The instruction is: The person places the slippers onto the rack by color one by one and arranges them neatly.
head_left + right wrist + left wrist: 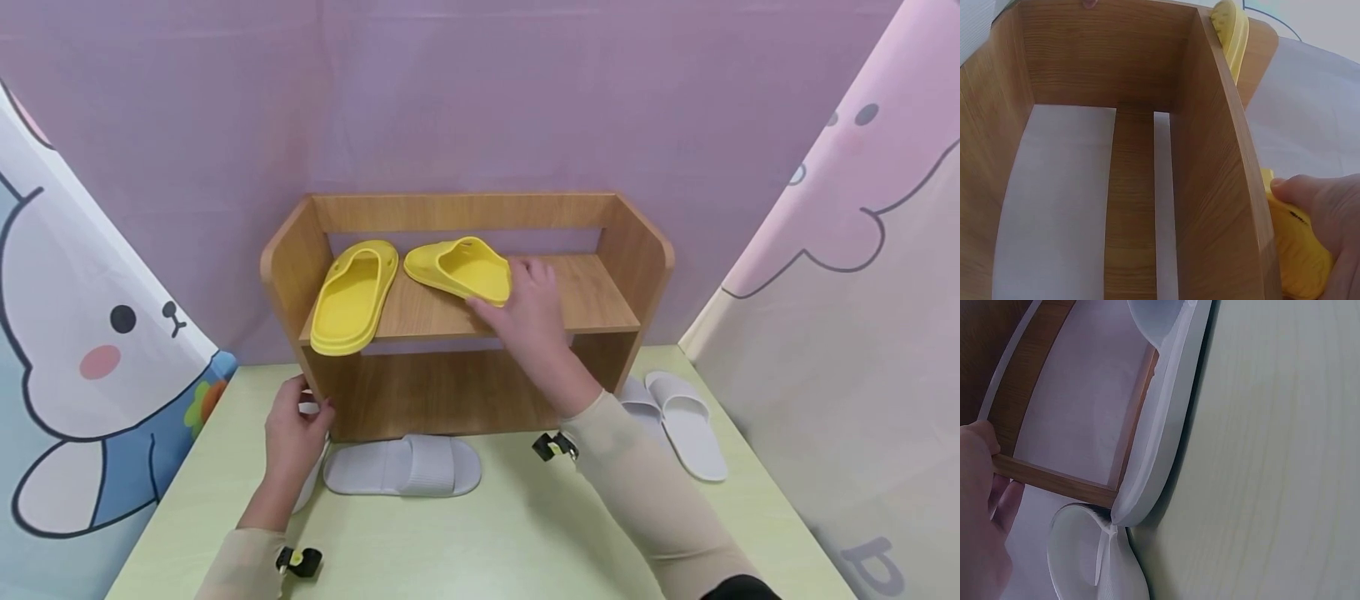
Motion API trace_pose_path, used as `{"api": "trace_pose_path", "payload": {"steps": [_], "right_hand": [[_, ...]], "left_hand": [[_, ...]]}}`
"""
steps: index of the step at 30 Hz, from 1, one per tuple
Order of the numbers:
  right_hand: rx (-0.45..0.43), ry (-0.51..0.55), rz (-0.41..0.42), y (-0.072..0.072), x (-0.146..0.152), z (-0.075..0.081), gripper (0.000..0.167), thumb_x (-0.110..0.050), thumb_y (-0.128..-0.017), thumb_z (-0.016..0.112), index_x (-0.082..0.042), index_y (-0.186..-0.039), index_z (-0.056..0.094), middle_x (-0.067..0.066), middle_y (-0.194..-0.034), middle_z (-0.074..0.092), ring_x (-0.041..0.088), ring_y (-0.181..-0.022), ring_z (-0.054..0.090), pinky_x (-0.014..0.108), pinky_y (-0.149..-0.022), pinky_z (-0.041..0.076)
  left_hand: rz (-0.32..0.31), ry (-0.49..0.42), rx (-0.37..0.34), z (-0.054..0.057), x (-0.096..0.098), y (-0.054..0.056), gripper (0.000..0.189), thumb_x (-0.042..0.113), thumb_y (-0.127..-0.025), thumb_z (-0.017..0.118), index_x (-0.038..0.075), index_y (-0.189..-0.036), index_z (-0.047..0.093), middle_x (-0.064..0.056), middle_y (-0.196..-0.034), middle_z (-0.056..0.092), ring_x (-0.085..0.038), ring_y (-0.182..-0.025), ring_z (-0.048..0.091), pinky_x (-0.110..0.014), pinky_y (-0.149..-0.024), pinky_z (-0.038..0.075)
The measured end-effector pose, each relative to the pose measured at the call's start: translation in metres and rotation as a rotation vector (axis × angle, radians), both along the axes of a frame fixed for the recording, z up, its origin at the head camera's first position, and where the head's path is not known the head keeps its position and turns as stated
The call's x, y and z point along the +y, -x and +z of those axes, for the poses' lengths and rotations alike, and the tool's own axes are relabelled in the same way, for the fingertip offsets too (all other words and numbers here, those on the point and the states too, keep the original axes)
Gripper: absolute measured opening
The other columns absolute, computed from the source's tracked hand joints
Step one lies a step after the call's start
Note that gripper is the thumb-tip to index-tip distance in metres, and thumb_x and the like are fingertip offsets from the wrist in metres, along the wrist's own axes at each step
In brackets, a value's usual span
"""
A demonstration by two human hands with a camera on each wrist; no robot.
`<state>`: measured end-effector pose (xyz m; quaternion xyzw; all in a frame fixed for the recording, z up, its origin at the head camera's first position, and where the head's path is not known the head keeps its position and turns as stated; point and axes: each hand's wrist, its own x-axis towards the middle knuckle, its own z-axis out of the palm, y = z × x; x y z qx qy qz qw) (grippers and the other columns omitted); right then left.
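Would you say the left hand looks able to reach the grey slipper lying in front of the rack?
Probably yes: the left hand is near the grey slipper and nothing covers it, though that hand grips the rack's side panel and would likely need to let go.

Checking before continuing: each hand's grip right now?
Left hand: closed, pinching the wooden rack at its side.
Right hand: closed, holding a yellow clog by its heel.

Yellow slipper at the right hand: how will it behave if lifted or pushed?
The yellow slipper likely holds its shape when lifted: its upper arches up unsupported. It seems unlikely to roll, being long and low. Pushed, it may slide; the wooden shelf looks smooth.
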<state>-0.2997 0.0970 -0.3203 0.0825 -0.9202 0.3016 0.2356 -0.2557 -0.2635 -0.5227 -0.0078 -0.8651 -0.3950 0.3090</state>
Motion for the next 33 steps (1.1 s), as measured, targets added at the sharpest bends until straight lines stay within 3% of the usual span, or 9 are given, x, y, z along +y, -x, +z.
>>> {"api": "trace_pose_path", "payload": {"steps": [4, 11, 17, 25, 33], "right_hand": [[-0.04, 0.006, 0.008, 0.0, -0.001, 0.002, 0.094, -0.05, -0.09, 0.09, -0.002, -0.161, 0.051, 0.013, -0.153, 0.052, 0.031, -0.139, 0.044, 0.047, -0.114, 0.05], [-0.069, 0.02, 0.126, -0.005, 0.007, 0.002, 0.089, -0.034, -0.089, 0.089, 0.002, -0.16, 0.05, 0.015, -0.155, 0.046, 0.031, -0.143, 0.039, 0.047, -0.116, 0.046], [-0.115, 0.036, 0.179, -0.02, 0.007, 0.0, 0.091, -0.041, -0.091, 0.089, 0.002, -0.161, 0.05, 0.015, -0.156, 0.048, 0.031, -0.143, 0.042, 0.047, -0.115, 0.049], [-0.114, 0.06, 0.188, -0.038, -0.007, -0.002, 0.089, -0.044, -0.089, 0.093, -0.001, -0.157, 0.056, 0.014, -0.15, 0.054, 0.031, -0.139, 0.046, 0.048, -0.113, 0.051], [-0.067, 0.074, 0.25, -0.047, -0.016, -0.008, 0.081, -0.034, -0.089, 0.096, -0.002, -0.153, 0.058, 0.014, -0.145, 0.061, 0.034, -0.134, 0.052, 0.051, -0.108, 0.052]], "left_hand": [[-0.004, 0.005, -0.001, -0.001, 0.001, 0.0, 0.048, 0.002, -0.098, 0.077, 0.003, -0.142, 0.059, -0.016, -0.129, 0.065, -0.033, -0.107, 0.07, -0.002, -0.074, 0.045], [-0.001, 0.0, -0.011, 0.0, 0.003, 0.001, 0.048, 0.001, -0.098, 0.076, 0.003, -0.142, 0.058, -0.016, -0.13, 0.065, -0.034, -0.108, 0.069, -0.003, -0.075, 0.046], [0.006, 0.006, -0.013, 0.0, 0.003, 0.001, 0.047, 0.001, -0.098, 0.076, 0.003, -0.142, 0.058, -0.015, -0.13, 0.065, -0.034, -0.109, 0.069, -0.002, -0.075, 0.045], [0.006, 0.005, -0.017, 0.0, 0.003, 0.001, 0.048, 0.0, -0.099, 0.076, 0.003, -0.143, 0.057, -0.016, -0.13, 0.064, -0.034, -0.109, 0.069, -0.002, -0.076, 0.044], [0.01, 0.004, -0.022, 0.0, 0.004, 0.002, 0.049, 0.0, -0.098, 0.077, 0.003, -0.143, 0.057, -0.015, -0.13, 0.064, -0.033, -0.108, 0.07, -0.001, -0.075, 0.044]]}}
